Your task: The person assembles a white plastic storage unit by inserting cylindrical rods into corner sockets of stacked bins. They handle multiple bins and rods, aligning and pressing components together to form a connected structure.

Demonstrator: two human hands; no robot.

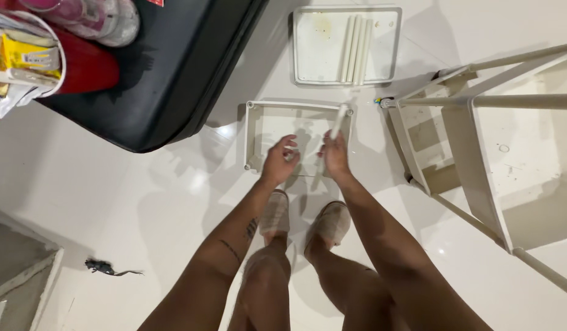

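Note:
A white plastic shelf tray lies upside down on the glossy white floor in front of my feet. My right hand grips a white plastic tube that stands tilted over the tray's far right corner. Just left of it, my left hand hovers over the tray's middle with fingers curled and nothing in it. A second white tray lies farther away, with three more white tubes resting in it side by side.
A partly built white shelf frame lies on its side at the right. A black table with a red container and packets stands at the upper left. A small dark object lies on the floor at the lower left.

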